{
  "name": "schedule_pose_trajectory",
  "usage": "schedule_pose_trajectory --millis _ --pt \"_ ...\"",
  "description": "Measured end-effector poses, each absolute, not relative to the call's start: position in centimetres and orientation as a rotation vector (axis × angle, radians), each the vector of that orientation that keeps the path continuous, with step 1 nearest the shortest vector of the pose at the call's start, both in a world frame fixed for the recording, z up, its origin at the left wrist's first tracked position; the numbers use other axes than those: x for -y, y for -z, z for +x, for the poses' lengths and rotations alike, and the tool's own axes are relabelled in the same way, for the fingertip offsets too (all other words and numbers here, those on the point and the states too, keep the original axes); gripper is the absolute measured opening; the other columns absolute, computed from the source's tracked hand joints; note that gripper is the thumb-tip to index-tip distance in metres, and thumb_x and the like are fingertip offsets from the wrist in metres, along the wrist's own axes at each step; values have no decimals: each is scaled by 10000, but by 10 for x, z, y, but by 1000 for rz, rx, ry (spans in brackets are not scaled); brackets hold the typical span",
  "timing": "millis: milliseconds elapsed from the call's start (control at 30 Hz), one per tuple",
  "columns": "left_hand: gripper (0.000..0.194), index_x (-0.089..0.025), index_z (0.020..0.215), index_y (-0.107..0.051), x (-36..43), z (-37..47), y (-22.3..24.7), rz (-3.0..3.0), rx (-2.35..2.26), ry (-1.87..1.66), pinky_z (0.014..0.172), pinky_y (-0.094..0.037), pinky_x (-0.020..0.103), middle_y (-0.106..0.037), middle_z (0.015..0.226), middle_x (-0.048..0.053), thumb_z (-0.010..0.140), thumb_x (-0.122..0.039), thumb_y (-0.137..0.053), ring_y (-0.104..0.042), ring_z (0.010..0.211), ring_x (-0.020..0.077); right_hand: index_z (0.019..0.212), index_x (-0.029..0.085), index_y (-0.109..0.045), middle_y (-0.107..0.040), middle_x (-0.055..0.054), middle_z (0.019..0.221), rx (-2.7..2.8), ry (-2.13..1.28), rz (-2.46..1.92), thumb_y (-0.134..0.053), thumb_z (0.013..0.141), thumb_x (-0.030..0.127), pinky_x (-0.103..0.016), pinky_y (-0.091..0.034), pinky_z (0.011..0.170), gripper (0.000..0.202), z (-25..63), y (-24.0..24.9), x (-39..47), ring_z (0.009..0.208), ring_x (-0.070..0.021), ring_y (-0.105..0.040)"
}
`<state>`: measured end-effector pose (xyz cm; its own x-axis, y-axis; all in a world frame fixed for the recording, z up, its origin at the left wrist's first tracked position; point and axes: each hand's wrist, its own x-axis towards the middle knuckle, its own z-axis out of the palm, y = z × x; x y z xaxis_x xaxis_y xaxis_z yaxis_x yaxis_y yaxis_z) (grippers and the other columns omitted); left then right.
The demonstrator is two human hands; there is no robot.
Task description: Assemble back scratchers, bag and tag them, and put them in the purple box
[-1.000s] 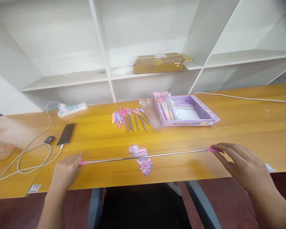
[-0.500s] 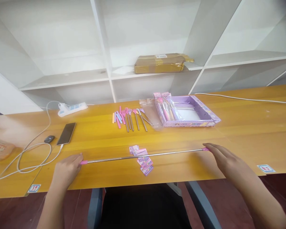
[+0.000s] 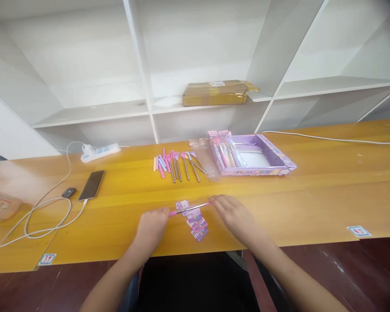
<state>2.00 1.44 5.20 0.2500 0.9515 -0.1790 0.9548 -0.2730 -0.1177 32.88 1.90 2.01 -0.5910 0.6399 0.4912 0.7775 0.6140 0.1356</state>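
Note:
Between my two hands is a telescopic back scratcher (image 3: 193, 208), a short metal rod with pink ends. My left hand (image 3: 152, 225) is closed around one pink end. At the other end my right hand (image 3: 232, 215) is closed, its fingers covering most of that tip. Beneath the rod, several small purple-and-pink printed cards (image 3: 197, 224) lie overlapping on the table. Farther back lie several hand-shaped back scratcher heads on metal rods (image 3: 178, 167), beside a group of pink, blue and orange handle sleeves (image 3: 160, 164).
A purple display box (image 3: 260, 172) holds bagged back scratchers (image 3: 225, 151), with clear plastic bags (image 3: 203, 156) at its left. On the left are a phone (image 3: 91, 185), a black mouse-like object (image 3: 69, 192), white cable (image 3: 29, 214) and power strip (image 3: 100, 152). A taped carton (image 3: 216, 93) sits on the shelf.
My hands have come together from far apart, and the back scratcher has collapsed from a long rod to a short one. The cards stay where they were.

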Motion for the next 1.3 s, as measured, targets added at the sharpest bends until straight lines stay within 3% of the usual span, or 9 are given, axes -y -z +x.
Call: schedule_pose_trajectory --millis 100,233,433,1033,1300 --pt "305 -160 1079 -708 -15 42 -48 2399 -1886 340 761 -558 365 -789 990 185 1052 -113 -408 -796 941 319 1164 146 -647 -727 -115 1036 2521 368 -1142 -570 965 -14 -408 -568 802 267 290 -17 -16 895 -281 -674" --pt "338 -153 1096 -719 -15 46 -39 2379 -1843 310 771 -572 395 -787 993 199 1072 -145 -381 -798 953 341 1101 149 -640 -711 -101 975 2521 363 -1162 -605 986 24 -400 -544 770 172 273 -6 -13 856 -279 -671" --pt "351 -165 1093 -732 -17 44 -29 2388 -1797 301 768 -563 379 -788 969 184 1058 -137 -384 -793 921 318 1102 170 -623 -721 -73 960 2569 254 -1173 -609 952 -30 -368 -527 743 250 279 -4 -10 823 -250 -682" --pt "431 -168 1005 -739 -4 30 -28 2411 -1790 241 717 -538 363 -789 915 195 1128 -372 -380 -793 859 312 1074 178 -623 -730 -64 981 2617 125 -1034 -649 949 -13 -363 -551 770 229 278 -15 -9 858 -245 -709" --pt "356 -177 1012 -735 -5 29 -31 2393 -1810 280 722 -536 365 -797 941 180 1100 -251 -398 -793 868 314 1123 178 -667 -752 -78 1009 2552 122 -994 -627 994 43 -375 -558 826 191 285 -15 -10 903 -245 -710"
